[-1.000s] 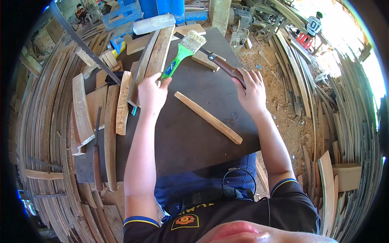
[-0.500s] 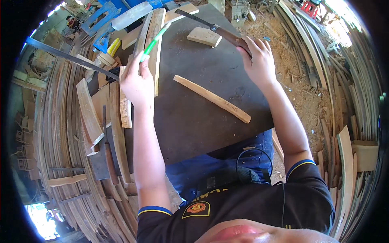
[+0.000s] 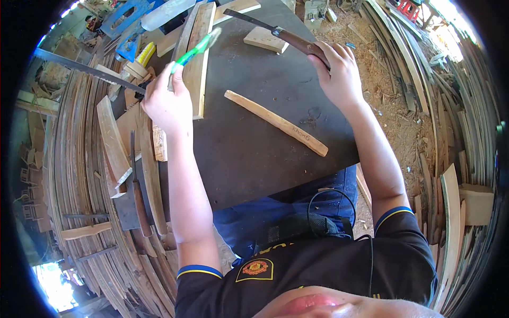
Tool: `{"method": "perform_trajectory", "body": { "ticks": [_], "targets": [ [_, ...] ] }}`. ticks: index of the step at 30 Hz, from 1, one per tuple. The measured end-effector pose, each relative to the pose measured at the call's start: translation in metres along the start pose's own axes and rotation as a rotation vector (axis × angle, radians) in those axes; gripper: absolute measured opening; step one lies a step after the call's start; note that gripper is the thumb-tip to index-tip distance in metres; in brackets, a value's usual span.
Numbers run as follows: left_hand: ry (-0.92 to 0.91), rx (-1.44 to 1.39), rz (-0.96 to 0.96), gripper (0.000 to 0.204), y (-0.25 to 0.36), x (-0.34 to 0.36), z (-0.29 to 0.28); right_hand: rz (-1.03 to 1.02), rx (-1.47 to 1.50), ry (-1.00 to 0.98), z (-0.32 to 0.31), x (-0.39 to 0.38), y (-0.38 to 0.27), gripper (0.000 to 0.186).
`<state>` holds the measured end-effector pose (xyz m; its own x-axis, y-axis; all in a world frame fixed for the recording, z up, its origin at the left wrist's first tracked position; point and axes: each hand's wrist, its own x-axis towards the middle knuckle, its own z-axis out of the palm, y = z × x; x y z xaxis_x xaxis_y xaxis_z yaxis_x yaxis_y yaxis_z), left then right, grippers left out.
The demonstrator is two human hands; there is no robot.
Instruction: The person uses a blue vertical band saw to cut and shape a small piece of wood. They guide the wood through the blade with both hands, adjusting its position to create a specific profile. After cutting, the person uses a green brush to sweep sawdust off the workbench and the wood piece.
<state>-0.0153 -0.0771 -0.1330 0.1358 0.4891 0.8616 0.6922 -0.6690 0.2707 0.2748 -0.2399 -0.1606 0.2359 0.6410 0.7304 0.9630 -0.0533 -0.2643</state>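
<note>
My left hand point(image 3: 167, 103) is closed round a slim green pen-like tool point(image 3: 186, 56), whose pale tip is blurred and points up over the pale wooden boards point(image 3: 199, 79) at the table's far left. My right hand point(image 3: 339, 71) grips the brown wooden handle of a bevel gauge point(image 3: 299, 42); its dark, flat blade stretches far left above the table, with a pivot screw where the two join. Between my hands and nearer to me, a narrow wooden strip point(image 3: 275, 122) with handwriting on it lies slanted on the dark table point(image 3: 249, 164). A short wood block point(image 3: 265, 40) rests beneath the blade.
A long saw blade point(image 3: 87, 69) reaches in from the left behind my left hand. Wooden pieces point(image 3: 114, 140) and a wooden-handled tool point(image 3: 141, 206) lie along the table's left side. A yellow object point(image 3: 145, 54) and blue machinery point(image 3: 127, 26) stand far left. Stacked planks point(image 3: 395, 69) line the right.
My left hand has moved a little left and down with the green tool, which now tilts further right. My right hand has shifted up slightly with the bevel gauge. The view has shifted slightly.
</note>
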Motion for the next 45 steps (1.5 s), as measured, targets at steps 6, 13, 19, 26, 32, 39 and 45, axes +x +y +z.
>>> {"method": "perform_trajectory", "body": {
  "ticks": [6,13,19,26,32,39,45],
  "targets": [
    [0.150,-0.117,-0.174,0.019,0.000,0.011,-0.020,-0.093,0.204,-0.151,-0.007,0.002,0.000,0.030],
    [0.368,-0.107,0.029,0.016,0.001,0.017,-0.035,-0.196,0.460,-0.407,-0.005,-0.001,-0.012,0.029],
    [0.392,-0.164,0.131,0.014,0.022,0.014,-0.043,-0.192,0.534,-0.611,-0.011,-0.001,-0.012,0.031],
    [0.394,-0.456,0.102,0.016,0.036,0.006,-0.042,-0.217,0.473,-0.819,-0.022,0.006,-0.016,0.045],
    [0.398,-0.450,0.228,0.016,0.042,0.008,-0.037,-0.332,0.426,-0.828,-0.021,0.015,-0.014,0.050],
    [0.378,-0.545,0.204,0.017,0.040,0.007,-0.040,-0.215,0.477,-0.956,-0.032,0.004,-0.055,0.051],
    [0.308,-0.575,0.087,0.017,0.034,-0.002,-0.031,-0.106,0.343,-0.730,0.017,0.062,-0.056,0.047]
  ]
}}
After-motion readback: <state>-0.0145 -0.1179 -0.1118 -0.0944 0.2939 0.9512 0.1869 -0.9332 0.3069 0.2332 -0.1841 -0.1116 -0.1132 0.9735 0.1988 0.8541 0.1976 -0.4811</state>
